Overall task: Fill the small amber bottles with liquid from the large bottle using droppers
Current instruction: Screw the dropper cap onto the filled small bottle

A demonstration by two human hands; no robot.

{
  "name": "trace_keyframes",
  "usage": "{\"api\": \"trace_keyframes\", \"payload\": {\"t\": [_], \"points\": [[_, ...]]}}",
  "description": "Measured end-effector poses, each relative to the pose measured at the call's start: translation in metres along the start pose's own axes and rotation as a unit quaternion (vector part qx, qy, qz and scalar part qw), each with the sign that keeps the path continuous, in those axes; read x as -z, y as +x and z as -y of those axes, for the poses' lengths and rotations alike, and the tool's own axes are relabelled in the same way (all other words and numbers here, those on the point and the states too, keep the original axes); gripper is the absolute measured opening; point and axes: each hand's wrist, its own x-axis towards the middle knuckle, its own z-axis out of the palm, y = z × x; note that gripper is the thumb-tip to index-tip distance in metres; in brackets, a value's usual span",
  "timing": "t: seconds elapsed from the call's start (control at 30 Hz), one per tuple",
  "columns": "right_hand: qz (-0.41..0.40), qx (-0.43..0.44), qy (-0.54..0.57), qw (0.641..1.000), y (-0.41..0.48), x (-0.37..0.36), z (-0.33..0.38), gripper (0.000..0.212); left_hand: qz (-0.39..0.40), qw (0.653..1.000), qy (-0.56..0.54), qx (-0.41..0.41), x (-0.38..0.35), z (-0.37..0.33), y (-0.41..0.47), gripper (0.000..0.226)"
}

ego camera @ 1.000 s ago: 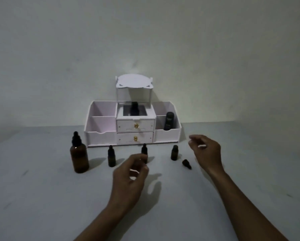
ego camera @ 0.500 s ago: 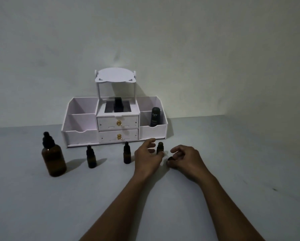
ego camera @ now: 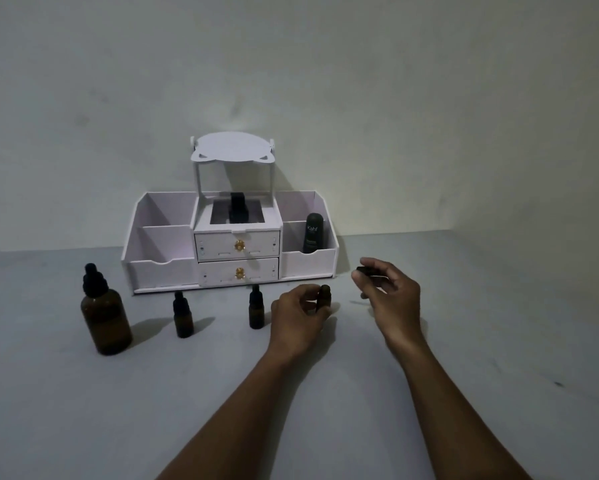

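Observation:
The large amber bottle with a black dropper top stands at the left of the grey table. Two small amber bottles with black caps stand to its right, one nearer the large bottle and one in the middle. My left hand grips a third small amber bottle, uncapped, standing on the table. My right hand hovers to the right and pinches a small black dropper cap between thumb and fingers, just above the table.
A white desk organiser with two drawers stands against the wall behind the bottles. A dark "Kahf" tube sits in its right compartment and a black bottle in its centre well.
My left hand reached to the rightmost small bottle and took hold of it. My right hand picked the black cap off the table and lifted it up to the right.

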Motion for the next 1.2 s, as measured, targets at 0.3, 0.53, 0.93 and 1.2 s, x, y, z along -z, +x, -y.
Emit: {"api": "trace_keyframes", "payload": {"t": [0.3,0.53,0.93,1.2], "points": [[0.003,0.022,0.027,0.999,-0.003,-0.008,0.005,0.030,-0.008,1.000,0.005,0.020,-0.004,-0.002,-0.003,0.051],[0.034,0.056,-0.009,0.998,-0.004,-0.015,0.001,0.032,-0.009,1.000,0.025,0.006,-0.006,-0.004,-0.005,0.042],[0.064,0.090,-0.051,0.992,-0.004,-0.024,-0.002,0.040,-0.022,0.999,0.046,-0.018,-0.005,-0.006,-0.008,0.030],[0.085,0.067,-0.113,0.988,-0.010,-0.035,-0.010,0.037,-0.028,0.998,0.055,-0.033,-0.003,-0.008,-0.009,0.025]]}}
